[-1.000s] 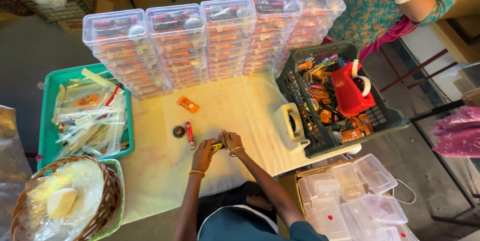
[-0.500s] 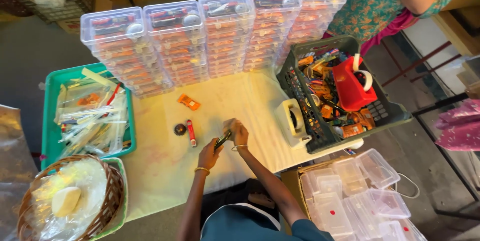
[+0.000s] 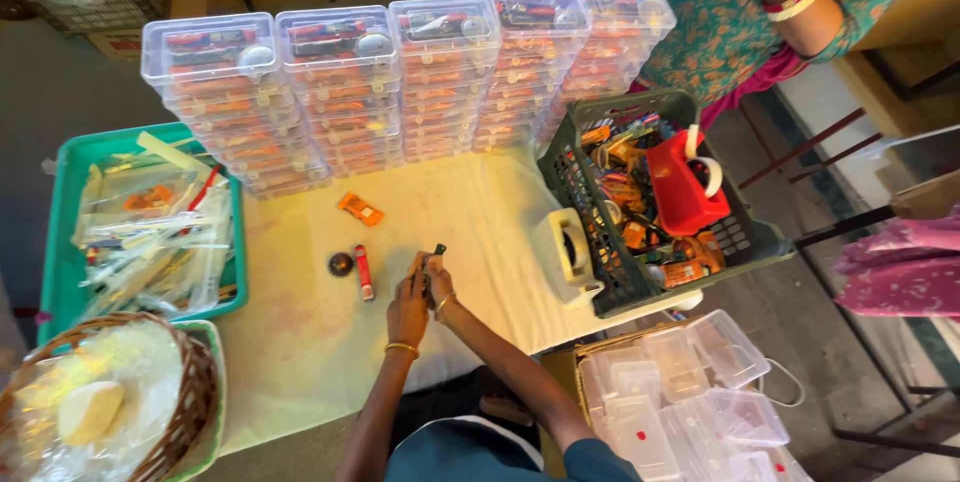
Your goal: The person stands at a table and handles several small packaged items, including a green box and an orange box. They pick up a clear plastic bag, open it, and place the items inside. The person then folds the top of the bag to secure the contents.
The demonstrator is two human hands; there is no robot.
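Both hands meet over the middle of the table [image 3: 300,342], close to its near edge. The left hand [image 3: 408,307] and the right hand [image 3: 437,280] are closed together around a small dark stick-shaped thing [image 3: 436,252], whose tip pokes up above the fingers; what it is cannot be told. Just left of the hands lie a red tube [image 3: 364,272] and a small dark round piece [image 3: 341,263], side by side on the pale cloth, and a little farther back an orange packet [image 3: 360,209]. To the right, a white tape dispenser [image 3: 565,254] stands against a dark crate [image 3: 740,232] full of mixed orange items and a red holder [image 3: 684,185]. Along the far edge stand stacks of clear lidded boxes [image 3: 400,82]. At left, a green tray [image 3: 60,242] holds plastic bags, with a wicker basket [image 3: 190,412] nearer. Empty clear boxes [image 3: 690,392] sit in a carton at lower right. Another person in a patterned teal garment [image 3: 720,12] stands beyond the crate.
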